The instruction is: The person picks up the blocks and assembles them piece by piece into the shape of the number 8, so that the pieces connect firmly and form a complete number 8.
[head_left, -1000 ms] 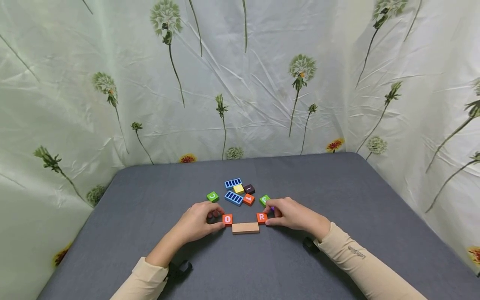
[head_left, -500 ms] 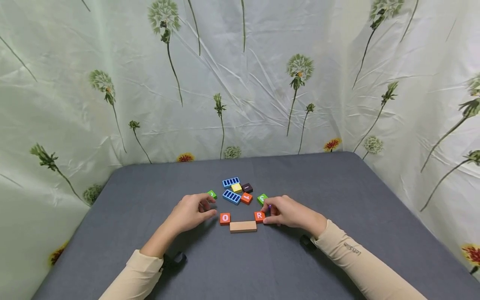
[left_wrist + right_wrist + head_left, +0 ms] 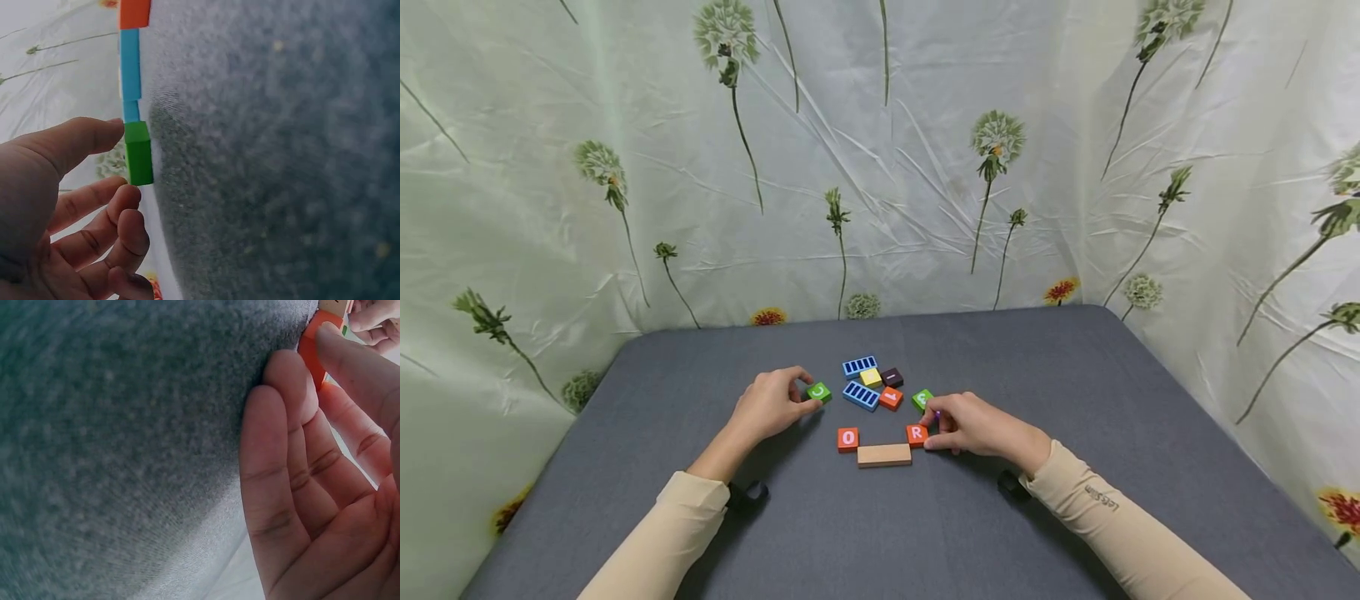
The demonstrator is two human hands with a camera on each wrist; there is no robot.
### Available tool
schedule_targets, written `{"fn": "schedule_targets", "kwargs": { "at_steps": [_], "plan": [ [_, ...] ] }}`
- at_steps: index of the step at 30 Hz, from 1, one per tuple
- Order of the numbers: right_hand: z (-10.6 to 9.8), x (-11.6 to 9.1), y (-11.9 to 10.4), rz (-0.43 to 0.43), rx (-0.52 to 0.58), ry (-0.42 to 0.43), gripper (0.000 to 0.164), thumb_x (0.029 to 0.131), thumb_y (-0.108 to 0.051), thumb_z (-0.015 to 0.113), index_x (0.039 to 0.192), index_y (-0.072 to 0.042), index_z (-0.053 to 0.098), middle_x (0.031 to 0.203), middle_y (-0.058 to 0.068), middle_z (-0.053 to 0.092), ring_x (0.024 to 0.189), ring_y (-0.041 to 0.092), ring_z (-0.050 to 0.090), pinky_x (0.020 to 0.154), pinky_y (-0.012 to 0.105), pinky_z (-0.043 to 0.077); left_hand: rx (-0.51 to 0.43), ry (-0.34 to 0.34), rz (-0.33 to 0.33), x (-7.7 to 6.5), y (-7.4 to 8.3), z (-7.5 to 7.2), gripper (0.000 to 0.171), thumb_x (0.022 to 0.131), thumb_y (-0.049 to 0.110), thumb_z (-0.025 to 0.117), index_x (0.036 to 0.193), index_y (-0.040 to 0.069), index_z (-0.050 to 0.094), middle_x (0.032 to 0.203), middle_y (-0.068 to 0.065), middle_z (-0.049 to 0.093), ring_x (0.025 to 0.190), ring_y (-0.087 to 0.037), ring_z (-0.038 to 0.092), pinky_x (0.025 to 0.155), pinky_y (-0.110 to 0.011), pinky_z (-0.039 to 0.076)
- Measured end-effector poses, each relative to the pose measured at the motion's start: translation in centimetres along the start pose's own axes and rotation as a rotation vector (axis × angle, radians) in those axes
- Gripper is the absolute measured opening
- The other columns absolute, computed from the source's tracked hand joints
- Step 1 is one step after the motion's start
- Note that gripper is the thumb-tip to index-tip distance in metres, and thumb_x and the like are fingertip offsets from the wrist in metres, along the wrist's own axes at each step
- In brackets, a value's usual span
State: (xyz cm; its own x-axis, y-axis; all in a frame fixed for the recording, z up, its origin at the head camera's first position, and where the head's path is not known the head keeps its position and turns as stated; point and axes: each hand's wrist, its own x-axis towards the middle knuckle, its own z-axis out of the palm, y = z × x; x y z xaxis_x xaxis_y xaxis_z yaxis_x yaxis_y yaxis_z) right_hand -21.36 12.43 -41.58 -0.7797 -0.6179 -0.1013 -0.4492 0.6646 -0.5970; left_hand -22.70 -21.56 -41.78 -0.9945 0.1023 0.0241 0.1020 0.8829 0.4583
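Note:
My left hand (image 3: 767,404) has its thumb and index finger on opposite sides of a green block (image 3: 819,392) with a white curved mark; in the left wrist view the thumb meets one end of this green block (image 3: 139,153). My right hand (image 3: 981,429) pinches the red block with a white R (image 3: 916,434) between thumb and index finger; its red side (image 3: 312,350) shows in the right wrist view. The R block stands at the right end of a plain wooden block (image 3: 884,455). Near the wooden block's left end sits a red block marked 0 (image 3: 847,439).
Behind them lie two blue slotted blocks (image 3: 861,396), a yellow block (image 3: 871,377), a dark block (image 3: 892,377) and a red block marked 1 (image 3: 891,398). Another green block (image 3: 922,400) and a bit of purple are beside my right fingers. A floral curtain (image 3: 880,208) hangs behind the grey table (image 3: 1000,358).
My left hand has let go of the red 0 block, moved back and left, and taken hold of the green block. The right hand has stayed at the R block.

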Motion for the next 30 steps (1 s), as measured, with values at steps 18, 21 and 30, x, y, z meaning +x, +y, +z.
{"fn": "schedule_targets", "kwargs": {
  "at_steps": [18, 21, 30],
  "plan": [
    [0.13, 0.06, 0.07, 0.002, 0.018, -0.005, 0.021, 0.096, -0.018, 0.083, 0.109, -0.008, 0.071, 0.071, -0.003, 0.061, 0.056, 0.004, 0.055, 0.055, 0.022, 0.044, 0.010, -0.041, -0.008, 0.58, -0.18, 0.22, 0.029, 0.092, 0.030, 0.086, 0.113, 0.013, 0.078, 0.082, -0.001, 0.064, 0.068, -0.016, 0.055, 0.058, -0.031, 0.041],
    [0.09, 0.05, 0.07, 0.003, 0.016, -0.004, 0.021, 0.096, -0.018, 0.083, 0.109, -0.008, 0.071, 0.071, -0.003, 0.061, 0.057, 0.004, 0.055, 0.055, 0.022, 0.044, 0.007, -0.047, 0.002, 0.55, -0.29, 0.08, 0.029, 0.092, 0.030, 0.086, 0.113, 0.013, 0.078, 0.081, -0.001, 0.064, 0.067, -0.016, 0.055, 0.058, -0.031, 0.041],
    [-0.02, 0.02, 0.17, 0.002, 0.018, -0.004, 0.021, 0.096, -0.018, 0.082, 0.110, -0.007, 0.071, 0.070, -0.003, 0.061, 0.056, 0.004, 0.055, 0.055, 0.022, 0.043, -0.003, -0.079, 0.046, 0.13, -0.86, -0.36, 0.028, 0.093, 0.026, 0.084, 0.116, 0.011, 0.078, 0.080, -0.001, 0.064, 0.066, -0.015, 0.054, 0.058, -0.031, 0.041]
  ]
}}
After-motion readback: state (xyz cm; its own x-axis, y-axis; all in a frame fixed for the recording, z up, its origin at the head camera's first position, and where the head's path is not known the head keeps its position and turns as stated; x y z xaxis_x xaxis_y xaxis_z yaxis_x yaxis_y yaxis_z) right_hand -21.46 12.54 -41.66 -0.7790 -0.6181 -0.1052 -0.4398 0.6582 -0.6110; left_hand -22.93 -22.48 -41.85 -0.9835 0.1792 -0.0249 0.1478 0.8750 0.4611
